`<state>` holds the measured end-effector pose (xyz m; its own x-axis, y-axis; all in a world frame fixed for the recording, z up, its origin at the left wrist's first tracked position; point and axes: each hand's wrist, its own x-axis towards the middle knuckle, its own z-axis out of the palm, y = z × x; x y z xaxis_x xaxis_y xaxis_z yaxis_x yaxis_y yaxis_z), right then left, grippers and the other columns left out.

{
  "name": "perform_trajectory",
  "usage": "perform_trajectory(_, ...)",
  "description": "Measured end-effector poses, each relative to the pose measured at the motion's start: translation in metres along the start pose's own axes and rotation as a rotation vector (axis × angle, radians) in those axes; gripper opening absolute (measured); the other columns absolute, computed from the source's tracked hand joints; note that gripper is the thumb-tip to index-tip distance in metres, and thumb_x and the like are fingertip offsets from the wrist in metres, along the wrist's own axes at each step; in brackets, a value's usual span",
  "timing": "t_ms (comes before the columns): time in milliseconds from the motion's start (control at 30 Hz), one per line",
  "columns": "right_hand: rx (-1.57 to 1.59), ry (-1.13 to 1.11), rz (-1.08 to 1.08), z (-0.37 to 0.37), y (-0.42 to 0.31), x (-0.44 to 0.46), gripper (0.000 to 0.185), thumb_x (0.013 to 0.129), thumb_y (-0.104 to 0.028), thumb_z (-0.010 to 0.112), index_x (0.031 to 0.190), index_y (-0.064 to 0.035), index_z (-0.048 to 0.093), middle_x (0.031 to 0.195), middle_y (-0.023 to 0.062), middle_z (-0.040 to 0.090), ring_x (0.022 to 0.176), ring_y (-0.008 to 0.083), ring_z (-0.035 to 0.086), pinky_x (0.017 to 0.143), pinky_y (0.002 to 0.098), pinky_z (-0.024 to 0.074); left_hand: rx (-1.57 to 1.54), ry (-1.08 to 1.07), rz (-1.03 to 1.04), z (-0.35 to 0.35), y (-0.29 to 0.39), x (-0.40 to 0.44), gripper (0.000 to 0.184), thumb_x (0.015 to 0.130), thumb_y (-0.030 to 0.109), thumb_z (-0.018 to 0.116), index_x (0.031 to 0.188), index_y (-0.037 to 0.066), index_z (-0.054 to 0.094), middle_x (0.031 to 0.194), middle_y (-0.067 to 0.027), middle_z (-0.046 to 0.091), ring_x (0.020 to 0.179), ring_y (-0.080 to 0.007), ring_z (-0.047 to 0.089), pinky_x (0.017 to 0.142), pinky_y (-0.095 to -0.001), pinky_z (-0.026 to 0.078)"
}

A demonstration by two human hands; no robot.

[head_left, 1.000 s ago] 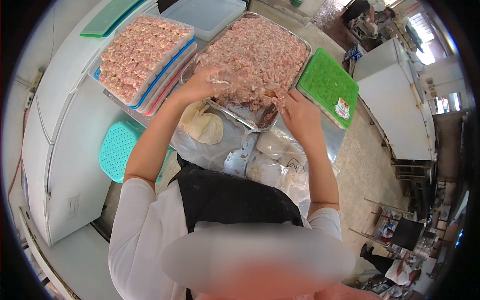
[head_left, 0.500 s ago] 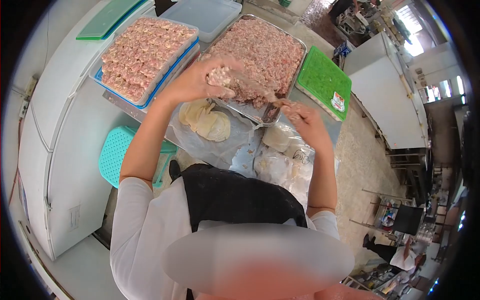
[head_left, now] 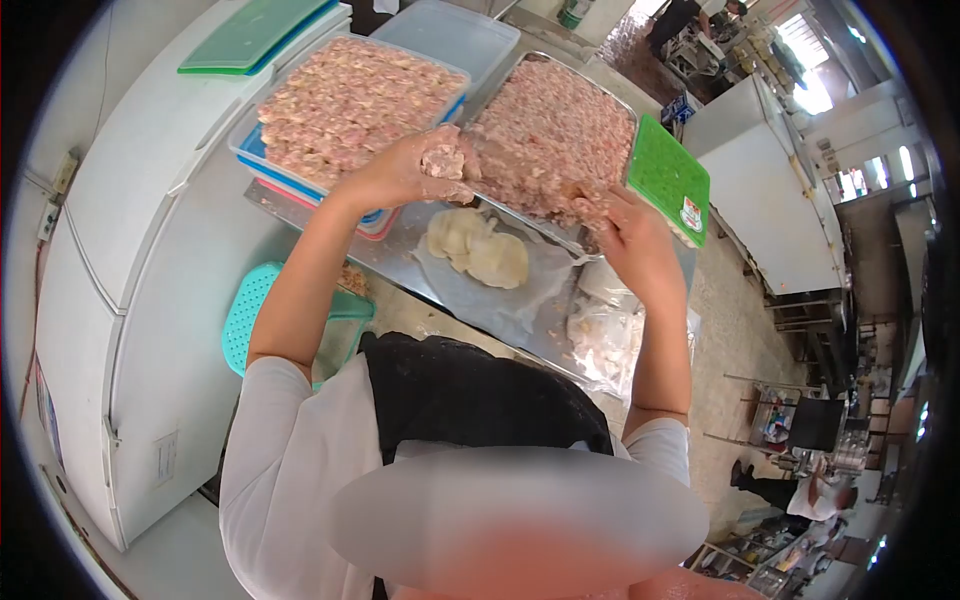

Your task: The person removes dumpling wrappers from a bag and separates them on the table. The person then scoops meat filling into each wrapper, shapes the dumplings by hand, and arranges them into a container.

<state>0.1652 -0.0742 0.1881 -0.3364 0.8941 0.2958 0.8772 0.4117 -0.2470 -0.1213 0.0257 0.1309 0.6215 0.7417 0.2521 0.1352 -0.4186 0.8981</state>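
My left hand (head_left: 415,170) is curled around a dumpling (head_left: 443,160), whose pink minced-meat filling shows between thumb and fingers. Over the near right part of a metal tray (head_left: 497,207) of minced meat (head_left: 560,120), my right hand (head_left: 635,240) is closed on a slim spatula, smeared with meat and mostly hidden. Below the tray, pale round dumpling wrappers (head_left: 478,248) lie overlapped on a plastic sheet (head_left: 520,308). Left of the tray, a clear plastic container (head_left: 247,130) holds rows of filled dumplings (head_left: 350,105), close beyond my left hand.
A green-lidded container (head_left: 670,180) stands right of the tray, and plastic bags of pale wrappers (head_left: 605,340) lie nearer me. An empty clear container (head_left: 450,40) is at the back. A turquoise stool (head_left: 250,315) and white freezer (head_left: 165,330) are at left. Other people are farther off.
My right hand has moved its spatula from beside my left hand down into the meat. My left hand still holds the dumpling. The view has shifted, so the table appears farther right.
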Motion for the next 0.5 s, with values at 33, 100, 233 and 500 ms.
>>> perform_trajectory(33, -0.003, 0.003, -0.003, 0.003, -0.013, 0.007, 0.019, 0.084, -0.018, 0.060, 0.096, -0.0041, 0.064, 0.085, 0.0144, 0.058, 0.077, 0.0353, 0.059, 0.066, 0.0427, 0.0482, 0.001, 0.003, 0.004, -0.012, -0.003, -0.007, 0.037, 0.070, 0.022, 0.079, 0.098, 0.006, 0.061, 0.096, -0.0106, 0.064, 0.090, -0.0204, 0.060, 0.082, -0.0325, 0.046)
perform_trajectory(100, 0.179, -0.058, -0.043, 0.015, -0.046, 0.020, 0.019, 0.087, -0.019, 0.058, 0.097, -0.0030, 0.064, 0.087, 0.0157, 0.060, 0.080, 0.0364, 0.059, 0.070, 0.0430, 0.0476, 0.168, 0.096, 0.031, -0.033, -0.011, -0.021, 0.040, 0.070, 0.025, 0.078, 0.102, 0.007, 0.062, 0.097, -0.0085, 0.065, 0.092, -0.0207, 0.059, 0.084, -0.0329, 0.045)
perform_trajectory(233, 0.197, -0.091, 0.014, 0.065, -0.076, 0.042, 0.022, 0.088, -0.020, 0.057, 0.103, -0.0039, 0.064, 0.091, 0.0192, 0.062, 0.086, 0.0393, 0.059, 0.072, 0.0438, 0.0471, 0.248, 0.049, -0.143, -0.080, -0.029, -0.043, 0.045, 0.071, 0.029, 0.077, 0.108, 0.008, 0.062, 0.103, -0.0076, 0.064, 0.095, -0.0224, 0.059, 0.086, -0.0337, 0.045)
perform_trajectory(500, 0.452, 0.092, 0.389, 0.119, -0.063, -0.006, 0.025, 0.091, -0.014, 0.058, 0.110, 0.0001, 0.063, 0.090, 0.0118, 0.067, 0.078, 0.0174, 0.060, 0.071, 0.0296, 0.0472, 0.137, 0.315, -0.160, -0.219, -0.105, -0.110, 0.044, 0.075, 0.021, 0.073, 0.113, 0.007, 0.059, 0.115, -0.0132, 0.059, 0.100, -0.0261, 0.059, 0.086, -0.0360, 0.046)
